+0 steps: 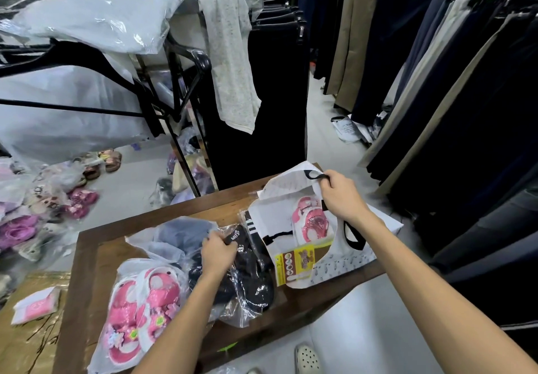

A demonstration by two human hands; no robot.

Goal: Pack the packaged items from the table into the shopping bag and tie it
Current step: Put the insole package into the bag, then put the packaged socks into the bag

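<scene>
A white shopping bag [279, 199] with black handles lies on the wooden table [96, 245] at the right, its mouth held up. My right hand [342, 196] grips the upper edge of the bag by a black handle. Inside the bag I see pink shoes [311, 219] in clear wrap and a yellow-brown packet [295, 263] at its mouth. My left hand [218, 252] is closed on a clear package of black slippers [253, 274] in the table's middle. A clear package of pink sandals [139, 309] rests at the front left. A grey-blue bagged item [180, 233] lies behind my left hand.
A rack with black hangers [180, 82] and plastic-covered clothes stands behind the table. Dark trousers [436, 82] hang along the right. Bagged shoes [43, 204] pile on the floor at left. A pink-white packet [36, 305] lies on a gold surface at lower left.
</scene>
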